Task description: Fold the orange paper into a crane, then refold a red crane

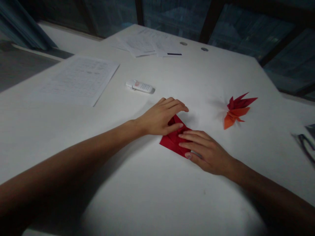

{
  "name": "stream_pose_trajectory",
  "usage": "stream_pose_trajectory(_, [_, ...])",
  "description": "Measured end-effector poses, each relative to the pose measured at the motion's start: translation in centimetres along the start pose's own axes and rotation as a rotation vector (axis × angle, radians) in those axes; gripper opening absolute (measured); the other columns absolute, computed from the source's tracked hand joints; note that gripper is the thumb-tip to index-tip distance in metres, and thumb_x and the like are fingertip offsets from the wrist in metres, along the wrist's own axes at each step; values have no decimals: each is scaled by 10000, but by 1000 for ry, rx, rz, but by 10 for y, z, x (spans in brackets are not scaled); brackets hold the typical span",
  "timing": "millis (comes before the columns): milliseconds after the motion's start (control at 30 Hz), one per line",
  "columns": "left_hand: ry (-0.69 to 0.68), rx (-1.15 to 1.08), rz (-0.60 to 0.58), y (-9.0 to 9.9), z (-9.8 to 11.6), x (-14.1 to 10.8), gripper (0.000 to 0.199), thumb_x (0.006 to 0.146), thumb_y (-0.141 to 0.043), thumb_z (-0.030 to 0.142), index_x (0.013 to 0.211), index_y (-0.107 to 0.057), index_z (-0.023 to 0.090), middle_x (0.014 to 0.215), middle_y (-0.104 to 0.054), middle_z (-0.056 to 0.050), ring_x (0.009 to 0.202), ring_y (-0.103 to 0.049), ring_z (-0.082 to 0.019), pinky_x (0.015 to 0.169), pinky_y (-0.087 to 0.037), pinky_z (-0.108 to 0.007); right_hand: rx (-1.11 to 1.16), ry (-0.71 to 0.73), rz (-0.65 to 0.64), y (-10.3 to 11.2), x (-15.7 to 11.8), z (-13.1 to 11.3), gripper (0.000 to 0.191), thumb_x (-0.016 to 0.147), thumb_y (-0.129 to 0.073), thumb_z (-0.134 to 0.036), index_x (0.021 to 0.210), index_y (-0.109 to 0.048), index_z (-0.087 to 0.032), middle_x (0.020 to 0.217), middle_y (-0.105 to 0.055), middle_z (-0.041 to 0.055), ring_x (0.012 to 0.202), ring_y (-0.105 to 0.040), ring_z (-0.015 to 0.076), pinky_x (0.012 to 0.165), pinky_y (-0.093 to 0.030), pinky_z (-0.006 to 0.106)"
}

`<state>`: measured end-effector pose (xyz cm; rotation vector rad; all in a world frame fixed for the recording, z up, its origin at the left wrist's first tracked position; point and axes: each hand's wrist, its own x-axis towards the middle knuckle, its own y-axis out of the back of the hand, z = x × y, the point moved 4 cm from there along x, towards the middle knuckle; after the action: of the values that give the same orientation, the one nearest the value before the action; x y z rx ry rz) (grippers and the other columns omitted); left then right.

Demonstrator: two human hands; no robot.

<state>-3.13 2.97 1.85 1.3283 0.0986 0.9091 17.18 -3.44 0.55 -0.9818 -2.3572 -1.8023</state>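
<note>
A folded piece of red paper (171, 140) lies on the white table, partly covered by both hands. My left hand (164, 117) rests over its upper left part, thumb on the paper and the other fingers spread beyond its top edge. From the right, my right hand (205, 151) lays its spread fingertips on the paper's right side, with the thumb at the lower right corner. Neither hand is closed around anything. To the right stand a dark red folded paper figure (240, 103) and an orange one (232, 118), touching each other.
A white glue-like tube (141, 86) lies beyond my left hand. Printed sheets (81, 78) cover the table's left side, with more papers (147, 42) at the far edge. Black-handled scissors (306, 147), partly cut off, lie at the right. Windows stand behind the table.
</note>
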Motion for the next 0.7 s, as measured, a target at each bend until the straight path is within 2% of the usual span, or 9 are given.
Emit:
stream_pose_trajectory(67, [-35,-3,-117,-5,5,-1,544,958,-587,448,1425,-495,185,1379,-623,-154,1231,-551,-313,1039,-371,-458,-35,-100,139,6,1,5,205,962,-650,-243,1159,-709,-236,1299,-710,99,1231,-631,285,1048,-528,508])
stream_pose_trajectory(167, [-39,65,-209,-12,8,-2,547,984,-533,494,1439,-503,192,1350,-642,-152,1210,-547,-321,1020,-328,-466,-117,-337,306,12,-1,19,169,924,-685,-255,1092,-698,-242,1209,-705,103,1153,-645,296,1010,-523,528])
stream_pose_trajectory(233, [-20,133,-207,-13,8,-2,538,985,-519,527,1405,-543,193,1295,-659,-145,1149,-555,-319,980,-327,-463,-141,-455,287,10,-3,27,224,904,-706,-308,1114,-683,-233,1240,-668,120,1186,-625,317,1027,-504,551])
stream_pose_trajectory(300, [0,194,-178,-12,8,-1,555,971,-529,559,1374,-570,180,1224,-676,-144,1102,-558,-320,947,-331,-460,-160,-512,232,6,-4,32,240,895,-717,-359,1099,-684,-238,1287,-633,123,1221,-604,333,1043,-480,573])
stream_pose_trajectory(500, [12,244,-89,-9,9,0,506,950,-589,548,1266,-615,154,1093,-706,-123,1024,-574,-290,905,-344,-430,-144,-531,156,4,-2,31,112,917,-690,-365,904,-666,-257,1261,-648,80,1217,-593,324,1016,-445,573])
stream_pose_trajectory(600, [7,278,-34,-8,9,1,385,984,-573,476,1185,-636,153,1030,-709,-104,980,-577,-267,875,-348,-414,-112,-559,172,6,-2,32,124,916,-686,-361,992,-661,-267,1194,-656,83,1167,-605,320,990,-460,559])
stream_pose_trajectory(700, [-3,353,51,-5,10,1,271,1023,-528,400,1027,-667,167,948,-695,-87,924,-566,-248,829,-345,-407,-64,-600,217,7,-4,35,296,913,-688,-380,1185,-626,-280,1171,-653,88,1083,-626,309,948,-493,540])
